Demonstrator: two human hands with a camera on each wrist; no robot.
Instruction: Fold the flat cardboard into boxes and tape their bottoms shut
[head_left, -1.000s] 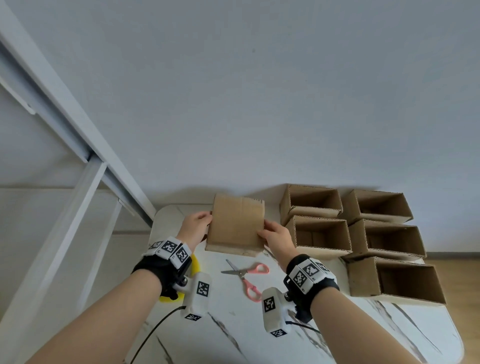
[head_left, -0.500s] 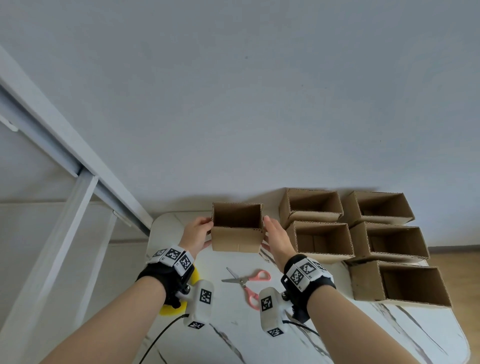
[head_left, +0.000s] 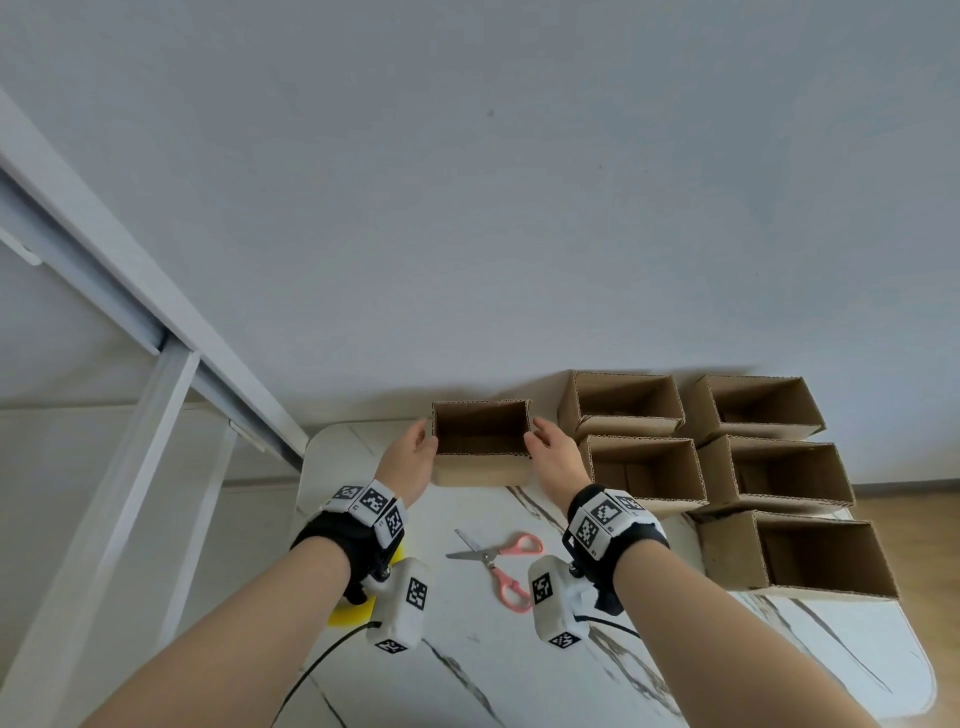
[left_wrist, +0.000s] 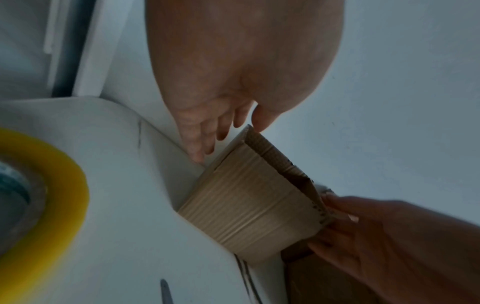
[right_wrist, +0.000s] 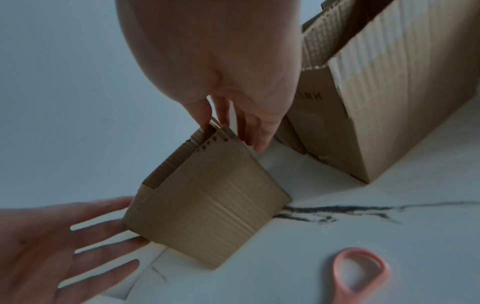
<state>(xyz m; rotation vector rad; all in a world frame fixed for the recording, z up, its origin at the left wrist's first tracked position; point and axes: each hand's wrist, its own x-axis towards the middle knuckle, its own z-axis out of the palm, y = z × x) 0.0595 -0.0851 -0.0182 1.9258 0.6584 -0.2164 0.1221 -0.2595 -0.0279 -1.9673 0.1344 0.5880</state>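
Already five finished boxes (head_left: 737, 467) stand in two columns at the right of the head view, mouths open toward the camera, and a sixth box (head_left: 480, 441) sits at centre frame on the marble table (head_left: 467, 649), just left of them. It rests upright with its mouth facing up; its longer side runs left to right across the frame. Whether its bottom is taped cannot be seen. The left hand (head_left: 410, 457) and right hand (head_left: 553, 454) flank it, fingers straight and slightly spread, fingertips touching its side walls, not clamped. Pink scissors (head_left: 498, 564) and a yellow tape roll (left_wrist: 39, 205) lie lower in frame; no flat cardboard shows.
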